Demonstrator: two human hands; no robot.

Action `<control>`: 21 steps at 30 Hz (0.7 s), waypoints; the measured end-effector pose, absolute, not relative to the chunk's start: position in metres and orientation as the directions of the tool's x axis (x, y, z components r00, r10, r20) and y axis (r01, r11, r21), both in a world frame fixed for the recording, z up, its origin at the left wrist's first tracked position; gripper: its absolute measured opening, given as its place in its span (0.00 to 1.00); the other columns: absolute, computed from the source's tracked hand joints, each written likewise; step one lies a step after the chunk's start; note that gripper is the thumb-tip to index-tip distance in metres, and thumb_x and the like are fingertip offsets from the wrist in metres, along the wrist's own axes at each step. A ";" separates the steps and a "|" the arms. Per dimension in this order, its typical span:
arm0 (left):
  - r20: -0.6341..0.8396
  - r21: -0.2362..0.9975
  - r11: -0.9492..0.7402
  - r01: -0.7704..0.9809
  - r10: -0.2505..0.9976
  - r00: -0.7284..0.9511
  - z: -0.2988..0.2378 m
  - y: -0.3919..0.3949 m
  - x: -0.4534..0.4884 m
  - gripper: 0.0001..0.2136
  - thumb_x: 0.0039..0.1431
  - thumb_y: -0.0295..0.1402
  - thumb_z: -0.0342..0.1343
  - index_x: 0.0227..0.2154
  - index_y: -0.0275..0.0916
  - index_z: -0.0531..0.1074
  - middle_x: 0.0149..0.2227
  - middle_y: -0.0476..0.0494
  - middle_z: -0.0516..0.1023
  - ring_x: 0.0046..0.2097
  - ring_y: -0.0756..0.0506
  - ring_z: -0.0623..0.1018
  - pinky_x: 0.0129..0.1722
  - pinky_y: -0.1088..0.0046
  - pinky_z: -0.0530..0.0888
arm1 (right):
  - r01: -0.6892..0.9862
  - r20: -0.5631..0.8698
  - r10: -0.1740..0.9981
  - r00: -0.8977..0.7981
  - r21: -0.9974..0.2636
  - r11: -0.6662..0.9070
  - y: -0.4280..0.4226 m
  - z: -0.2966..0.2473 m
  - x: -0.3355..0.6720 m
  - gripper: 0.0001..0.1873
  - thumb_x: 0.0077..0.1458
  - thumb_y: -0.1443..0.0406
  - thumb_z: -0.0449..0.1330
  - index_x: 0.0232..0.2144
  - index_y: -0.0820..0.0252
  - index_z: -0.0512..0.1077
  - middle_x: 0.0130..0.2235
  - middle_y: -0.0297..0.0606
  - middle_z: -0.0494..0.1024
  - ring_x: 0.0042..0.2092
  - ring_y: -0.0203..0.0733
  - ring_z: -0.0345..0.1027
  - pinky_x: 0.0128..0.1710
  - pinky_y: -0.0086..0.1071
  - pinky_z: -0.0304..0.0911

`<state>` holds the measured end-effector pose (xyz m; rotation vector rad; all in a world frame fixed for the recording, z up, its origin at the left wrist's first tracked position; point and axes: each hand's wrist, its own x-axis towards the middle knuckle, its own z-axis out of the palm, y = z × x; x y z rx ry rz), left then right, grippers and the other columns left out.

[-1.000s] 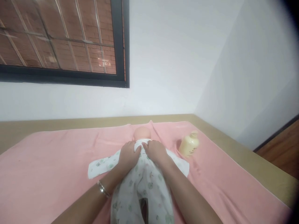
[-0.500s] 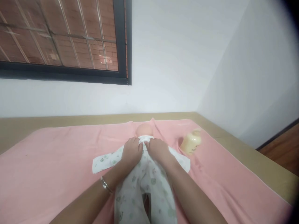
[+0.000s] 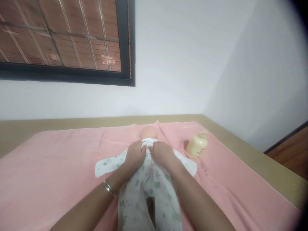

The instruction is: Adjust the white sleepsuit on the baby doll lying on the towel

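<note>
Currently I have the left hand (image 3: 135,155) and right hand (image 3: 164,155) on the upper part of the white patterned outfit (image 3: 150,173) of a doll (image 3: 148,132) lying head toward the far edge of the pink sheet (image 3: 60,166), any grip on cloth impossible to tell, a yellow bottle (image 3: 196,146) near the far right corner.

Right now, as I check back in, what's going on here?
A person has both bare hands on the upper front of a white cloth baby outfit with a green print. The left hand and right hand lie side by side below a smooth, round doll head; whether they grip or just press is unclear. The outfit's sleeves spread out sideways on a pink cloth sheet. A glossy pale-yellow bottle sits to the right, untouched.
</note>
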<state>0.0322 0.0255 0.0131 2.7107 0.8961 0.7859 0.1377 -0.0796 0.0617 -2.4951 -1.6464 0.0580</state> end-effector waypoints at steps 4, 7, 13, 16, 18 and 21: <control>0.457 0.356 -0.799 0.485 0.602 0.655 0.012 0.024 0.031 0.12 0.61 0.34 0.40 0.29 0.37 0.68 0.31 0.42 0.71 0.37 0.43 0.69 0.39 0.67 0.66 | 0.909 0.026 0.923 0.383 -0.189 -0.372 -0.078 0.060 0.140 0.30 0.62 0.53 0.35 0.42 0.61 0.72 0.40 0.49 0.75 0.41 0.48 0.68 0.39 0.36 0.59; 0.570 0.306 -0.826 0.473 0.557 0.605 0.009 0.023 0.030 0.11 0.59 0.31 0.41 0.32 0.36 0.68 0.33 0.40 0.71 0.40 0.42 0.69 0.41 0.66 0.65 | 0.847 -0.067 0.891 0.449 -0.287 -0.448 -0.071 0.057 0.154 0.38 0.61 0.49 0.29 0.41 0.64 0.73 0.42 0.50 0.75 0.42 0.49 0.69 0.38 0.37 0.60; 0.427 0.384 -0.792 0.474 0.608 0.669 0.010 0.026 0.031 0.12 0.61 0.35 0.40 0.34 0.37 0.68 0.34 0.41 0.73 0.38 0.43 0.70 0.40 0.66 0.66 | 0.902 0.047 0.914 0.403 -0.186 -0.389 -0.078 0.061 0.140 0.33 0.62 0.52 0.34 0.40 0.65 0.72 0.39 0.51 0.75 0.40 0.48 0.69 0.38 0.37 0.59; 0.489 0.303 -0.813 0.497 0.580 0.651 0.012 0.023 0.030 0.11 0.60 0.34 0.42 0.29 0.37 0.67 0.31 0.41 0.71 0.37 0.43 0.69 0.37 0.66 0.65 | 0.917 0.050 0.925 0.376 -0.164 -0.363 -0.077 0.062 0.137 0.31 0.62 0.53 0.35 0.38 0.64 0.73 0.38 0.50 0.76 0.40 0.49 0.69 0.38 0.37 0.59; 0.564 0.222 -0.837 0.501 0.529 0.634 0.013 0.019 0.029 0.10 0.59 0.32 0.42 0.28 0.38 0.67 0.31 0.40 0.70 0.37 0.42 0.69 0.38 0.65 0.64 | 0.881 -0.020 0.905 0.426 -0.219 -0.420 -0.073 0.060 0.145 0.34 0.62 0.52 0.33 0.39 0.65 0.73 0.39 0.51 0.76 0.41 0.50 0.69 0.38 0.37 0.59; 0.559 0.219 -0.841 0.494 0.523 0.643 0.013 0.017 0.030 0.10 0.59 0.32 0.42 0.31 0.37 0.68 0.33 0.40 0.71 0.39 0.42 0.69 0.40 0.65 0.64 | 0.825 -0.110 0.886 0.451 -0.328 -0.461 -0.069 0.059 0.157 0.37 0.61 0.48 0.32 0.40 0.65 0.73 0.42 0.51 0.75 0.43 0.49 0.69 0.39 0.36 0.60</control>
